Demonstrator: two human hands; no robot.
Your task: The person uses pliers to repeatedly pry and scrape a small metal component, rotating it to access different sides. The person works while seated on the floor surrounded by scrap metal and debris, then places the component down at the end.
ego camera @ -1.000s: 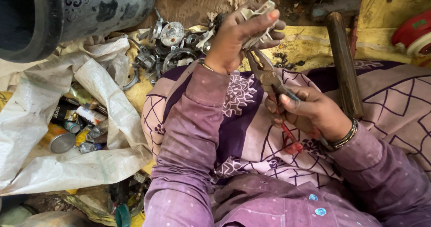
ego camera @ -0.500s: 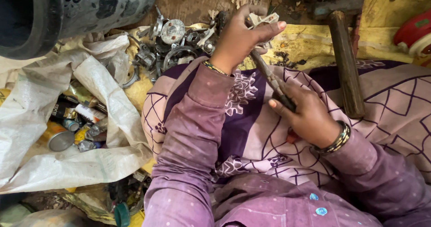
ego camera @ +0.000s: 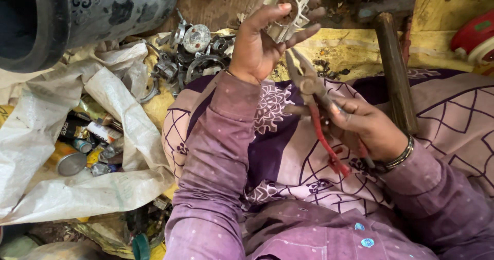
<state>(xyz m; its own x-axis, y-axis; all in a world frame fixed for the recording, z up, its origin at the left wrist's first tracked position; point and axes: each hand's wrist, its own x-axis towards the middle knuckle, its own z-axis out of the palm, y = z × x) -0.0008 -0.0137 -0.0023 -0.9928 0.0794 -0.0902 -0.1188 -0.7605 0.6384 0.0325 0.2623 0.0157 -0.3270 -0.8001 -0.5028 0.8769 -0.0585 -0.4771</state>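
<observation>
My left hand is raised over my lap and grips a pale grey metal fitting with a round hole, fingers wrapped around it. My right hand rests on my lap and holds red-handled pliers; the jaws point up toward the fitting and are apart from it. Both arms wear purple sleeves, and a metal bangle circles the right wrist.
A pile of scrap metal rings and parts lies beyond my left arm. A wooden-handled hammer rests on my right leg. A white sack with cans and tubes lies at left, under a dark patterned pot. A red object is far right.
My left hand has lifted the fitting up and away from the pliers. The right hand shifted its grip and the red handles now show again.
</observation>
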